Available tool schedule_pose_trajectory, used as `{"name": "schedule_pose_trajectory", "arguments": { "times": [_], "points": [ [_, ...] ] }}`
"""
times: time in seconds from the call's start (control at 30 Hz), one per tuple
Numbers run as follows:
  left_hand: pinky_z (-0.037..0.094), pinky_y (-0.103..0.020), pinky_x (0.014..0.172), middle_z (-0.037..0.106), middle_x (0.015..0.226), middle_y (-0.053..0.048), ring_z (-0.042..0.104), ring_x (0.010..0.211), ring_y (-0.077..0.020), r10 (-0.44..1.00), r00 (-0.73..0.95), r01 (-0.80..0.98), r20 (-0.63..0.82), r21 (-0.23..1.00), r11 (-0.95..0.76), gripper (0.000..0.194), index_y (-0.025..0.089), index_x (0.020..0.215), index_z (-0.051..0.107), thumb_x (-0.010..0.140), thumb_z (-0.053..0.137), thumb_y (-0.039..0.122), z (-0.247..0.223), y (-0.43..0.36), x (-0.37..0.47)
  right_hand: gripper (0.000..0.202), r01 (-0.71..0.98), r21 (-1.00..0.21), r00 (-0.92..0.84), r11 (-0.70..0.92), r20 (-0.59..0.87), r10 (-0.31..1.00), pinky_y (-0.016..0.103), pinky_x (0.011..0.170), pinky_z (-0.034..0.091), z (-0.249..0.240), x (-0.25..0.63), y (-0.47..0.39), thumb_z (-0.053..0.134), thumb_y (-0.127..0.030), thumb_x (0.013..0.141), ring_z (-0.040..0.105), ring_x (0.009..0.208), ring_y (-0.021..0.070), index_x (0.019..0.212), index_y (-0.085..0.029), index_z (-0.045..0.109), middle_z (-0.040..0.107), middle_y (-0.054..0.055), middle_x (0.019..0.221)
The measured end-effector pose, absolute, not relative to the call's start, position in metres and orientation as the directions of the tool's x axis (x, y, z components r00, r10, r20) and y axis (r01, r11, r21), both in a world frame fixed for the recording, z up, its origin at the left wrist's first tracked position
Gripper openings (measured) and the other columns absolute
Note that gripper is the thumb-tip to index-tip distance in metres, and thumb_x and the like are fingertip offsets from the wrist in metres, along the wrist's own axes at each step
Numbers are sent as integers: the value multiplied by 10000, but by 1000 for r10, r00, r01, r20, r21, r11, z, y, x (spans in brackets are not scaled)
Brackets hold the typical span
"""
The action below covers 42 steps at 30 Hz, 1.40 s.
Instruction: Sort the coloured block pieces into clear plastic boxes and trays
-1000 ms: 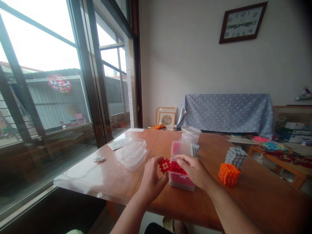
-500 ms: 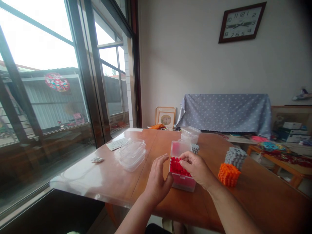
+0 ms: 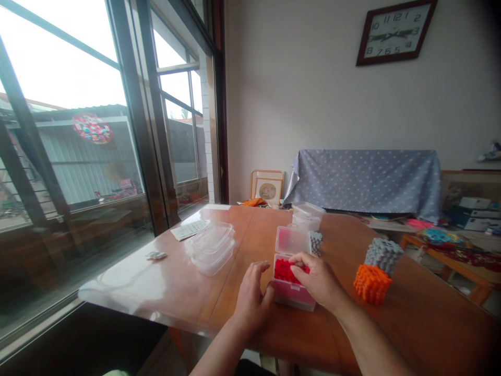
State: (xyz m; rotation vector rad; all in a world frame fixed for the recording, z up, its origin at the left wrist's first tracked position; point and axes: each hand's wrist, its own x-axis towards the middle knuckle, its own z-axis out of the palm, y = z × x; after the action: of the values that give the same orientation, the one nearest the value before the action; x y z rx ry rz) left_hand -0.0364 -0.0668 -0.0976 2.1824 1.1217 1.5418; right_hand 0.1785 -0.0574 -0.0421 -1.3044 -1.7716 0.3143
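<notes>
A clear plastic box (image 3: pixel 294 299) with a hinged lid (image 3: pixel 293 239) tipped back stands in front of me. Inside it are red interlocking plastic pieces (image 3: pixel 282 270), reaching up to about the rim. My right hand (image 3: pixel 315 277) is over the box's right side, thumb and forefinger closed at the top of the red pieces; its grip is partly hidden. To the left of the box is my left hand (image 3: pixel 252 295), thumb and fingers apart, with nothing in it.
An orange block of joined pieces (image 3: pixel 372 283) and a grey one (image 3: pixel 384 256) are to the right. Behind the lid stand more grey pieces (image 3: pixel 316 243) and a clear container (image 3: pixel 308 215). Clear lids (image 3: pixel 212 250), a printed sheet (image 3: pixel 190 230) and a small packet (image 3: pixel 156 255) lie left.
The red pieces now sit lower and flatter in the box. My right hand has moved down slightly with them; my left hand stays beside the box. The view has shifted a little.
</notes>
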Motion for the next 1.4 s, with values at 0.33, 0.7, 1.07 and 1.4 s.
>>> {"name": "schedule_pose_trajectory", "arguments": {
  "times": [0.33, 0.7, 1.07, 1.4],
  "points": [
    [488, -451, 1059, 593, 1261, -92, 572, 1197, -241, 680, 225, 412, 698, 564, -716, 532, 236, 1304, 501, 807, 518, 47, -88, -71, -37, 153, 695, -581, -140, 424, 470, 872, 331, 841, 490, -39, 173, -64, 614, -264, 831, 652, 901, 223, 831, -260, 767, 721, 27, 878],
    [475, -465, 1094, 588, 1313, -104, 557, 1267, -267, 692, 283, 409, 664, 569, -713, 453, 253, 1297, 552, 868, 543, 106, -77, -75, -37, 263, 680, -525, -201, 512, 537, 819, 338, 858, 451, -32, 179, -70, 548, -250, 918, 621, 909, 234, 725, -252, 727, 742, 10, 816],
    [435, -490, 1143, 523, 1436, -111, 500, 1357, -274, 684, 304, 459, 663, 527, -715, 492, 272, 1372, 531, 898, 564, 147, -79, -76, -36, 250, 739, -447, -205, 505, 564, 800, 341, 872, 435, -32, 177, -61, 595, -278, 910, 620, 882, 214, 697, -265, 725, 751, 7, 853],
    [450, -511, 1130, 515, 1460, -113, 504, 1362, -294, 692, 310, 484, 652, 519, -705, 497, 294, 1391, 549, 907, 574, 180, -76, -78, -36, 235, 755, -424, -171, 501, 610, 774, 380, 944, 439, -43, 179, -64, 620, -281, 903, 621, 1037, 247, 745, -320, 789, 777, 0, 1019]
  ]
}}
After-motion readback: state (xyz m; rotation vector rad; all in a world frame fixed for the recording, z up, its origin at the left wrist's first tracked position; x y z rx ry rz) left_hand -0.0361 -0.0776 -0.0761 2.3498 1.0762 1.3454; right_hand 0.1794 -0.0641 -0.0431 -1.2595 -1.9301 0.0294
